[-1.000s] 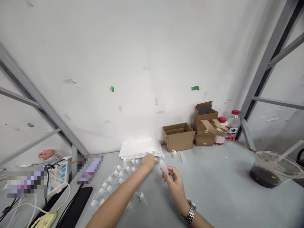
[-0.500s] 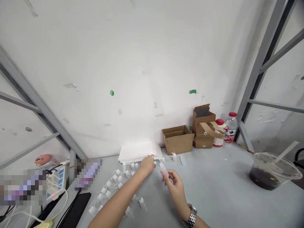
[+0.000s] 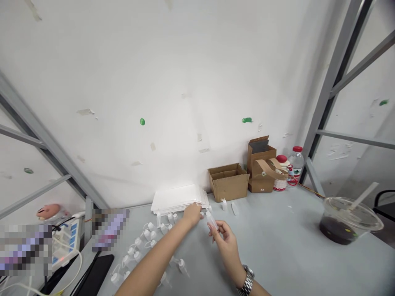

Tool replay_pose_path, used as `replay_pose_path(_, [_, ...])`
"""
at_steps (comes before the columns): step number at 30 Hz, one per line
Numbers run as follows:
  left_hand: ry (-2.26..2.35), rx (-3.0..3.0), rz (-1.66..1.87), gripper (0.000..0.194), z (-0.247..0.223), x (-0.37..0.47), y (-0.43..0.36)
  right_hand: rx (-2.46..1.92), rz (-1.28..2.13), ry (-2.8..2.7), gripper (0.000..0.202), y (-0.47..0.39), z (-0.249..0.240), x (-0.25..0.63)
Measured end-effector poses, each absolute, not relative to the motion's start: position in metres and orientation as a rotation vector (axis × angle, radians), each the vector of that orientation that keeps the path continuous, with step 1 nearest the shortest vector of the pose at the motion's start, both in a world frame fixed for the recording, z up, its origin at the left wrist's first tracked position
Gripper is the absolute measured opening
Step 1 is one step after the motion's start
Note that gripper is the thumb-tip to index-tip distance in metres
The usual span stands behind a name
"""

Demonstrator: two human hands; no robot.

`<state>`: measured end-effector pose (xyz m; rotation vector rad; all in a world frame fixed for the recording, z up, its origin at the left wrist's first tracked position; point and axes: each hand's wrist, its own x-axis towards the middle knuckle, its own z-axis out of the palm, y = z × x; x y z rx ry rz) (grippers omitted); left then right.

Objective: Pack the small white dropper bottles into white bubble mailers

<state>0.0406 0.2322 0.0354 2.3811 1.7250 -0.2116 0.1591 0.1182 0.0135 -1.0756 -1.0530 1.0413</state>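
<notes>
The view swings slightly right, the hands barely shifting. The right hand (image 3: 227, 242) pinches a tilted small bottle (image 3: 211, 222) over the gray table (image 3: 262, 230); the left hand's (image 3: 191, 214) grip cannot be told. Capped bottles (image 3: 138, 243) crowd the left; what remains is unclear.

From here, my left forearm (image 3: 160, 257) covers part of the cluster of small white-capped translucent plastic bottles (image 3: 146, 234). I can't make out my left fingers, and pixelation blurs the purple rectangular object (image 3: 111, 230) beside the black slab (image 3: 95, 274).
</notes>
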Motion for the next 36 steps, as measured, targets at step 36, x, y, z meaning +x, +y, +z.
replay_pose_path(36, [1.851,2.177,-0.049,0.031,0.0344,0.0386,0.2306,-1.083,1.032,-1.052,0.028,0.1183,0.0167,0.1602])
